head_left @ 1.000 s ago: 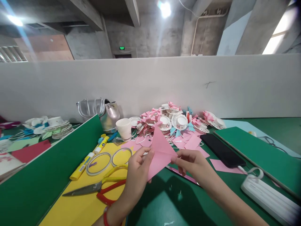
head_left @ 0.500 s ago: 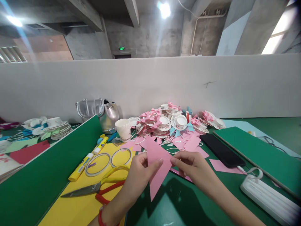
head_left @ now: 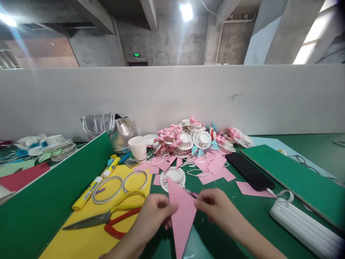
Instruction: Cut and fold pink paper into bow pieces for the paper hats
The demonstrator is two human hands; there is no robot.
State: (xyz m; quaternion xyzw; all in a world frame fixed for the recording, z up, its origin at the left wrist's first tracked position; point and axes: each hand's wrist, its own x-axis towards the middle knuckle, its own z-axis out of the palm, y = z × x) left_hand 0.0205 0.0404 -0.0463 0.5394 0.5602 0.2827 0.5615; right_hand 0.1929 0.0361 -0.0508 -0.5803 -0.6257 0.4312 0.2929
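Observation:
A piece of pink paper [head_left: 181, 212], pointed at top and bottom, is held upright between my two hands. My left hand [head_left: 159, 212] pinches its left edge, thumb on the near face and fingers partly hidden behind. On the other side, my right hand [head_left: 212, 205] has thumb and forefinger closed on the paper's right corner. Just beyond the paper, a small white paper plate with a frilled rim [head_left: 175, 175] lies on the green table [head_left: 231, 233]. A dark blade tip [head_left: 190, 192] shows behind the paper; the rest is hidden.
Scissors with yellow and red handles [head_left: 118, 212], tape rolls [head_left: 107, 190] and glue sticks [head_left: 87, 193] lie on yellow paper at left. A paper cup [head_left: 138, 148] stands behind. Decorated paper cups and plates [head_left: 185, 140] are heaped ahead. A phone [head_left: 249, 171] and power strip [head_left: 304, 223] lie right.
Both hands have lowered, bringing the pink paper down and turning it to a longer, narrower shape. The frilled plate and blade behind it now show. The view has shifted slightly right.

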